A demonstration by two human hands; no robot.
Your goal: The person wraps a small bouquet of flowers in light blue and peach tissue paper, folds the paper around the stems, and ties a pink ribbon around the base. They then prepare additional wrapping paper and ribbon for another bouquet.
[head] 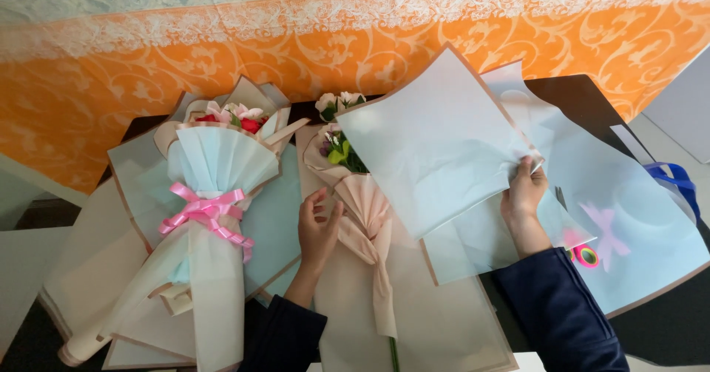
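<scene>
My right hand [523, 192] pinches the edge of a pale blue wrapping sheet [433, 139] with a tan border, lifted and tilted above the table. My left hand [318, 224] rests with fingers spread on a small bouquet [362, 224] wrapped in peach paper, its white and green flowers [336, 146] showing at the top. The lifted sheet covers part of that bouquet.
A finished bouquet [211, 217] in pale blue wrap with a pink ribbon bow lies at the left on stacked sheets. More pale blue sheets [636, 224] lie at the right over a pink ribbon roll [586, 255]. A blue bag handle [677, 180] sits at the far right. Behind runs an orange patterned cloth [111, 91].
</scene>
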